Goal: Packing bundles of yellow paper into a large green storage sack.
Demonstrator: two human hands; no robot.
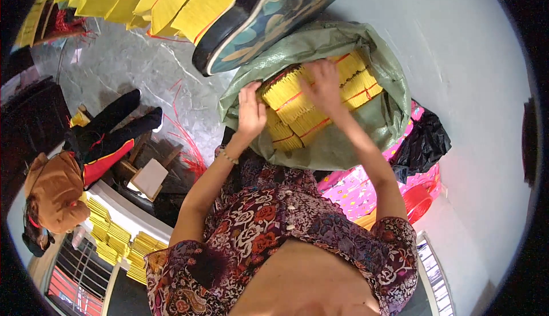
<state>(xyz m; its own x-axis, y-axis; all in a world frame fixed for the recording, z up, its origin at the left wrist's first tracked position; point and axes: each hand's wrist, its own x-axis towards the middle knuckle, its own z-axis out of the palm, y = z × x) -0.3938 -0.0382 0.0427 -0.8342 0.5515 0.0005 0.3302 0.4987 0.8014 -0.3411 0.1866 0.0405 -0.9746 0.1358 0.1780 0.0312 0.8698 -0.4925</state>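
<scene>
A wide-mouthed green woven sack (pixel 234 90) stands in front of me, packed with bundles of folded yellow paper (pixel 361 82) tied with red string. My right hand (pixel 323 87) lies across the top of the bundles, its fingers stretched toward the far side. At the sack's left inner edge, my left hand (pixel 250 110) rests beside the nearest bundle, fingers extended and apart from the thumb. Neither hand appears to grip a bundle. The fingertips of the right hand are partly lost against the yellow paper.
A dark-framed padded panel (pixel 280 16) leans just beyond the sack, with large yellow paper stacks (pixel 194 7) behind it. Red strings (pixel 186 133) lie on the grey floor. Another person in brown (pixel 54 190) sits at left. A black plastic bag (pixel 423 139) and red basket (pixel 418 202) are at right.
</scene>
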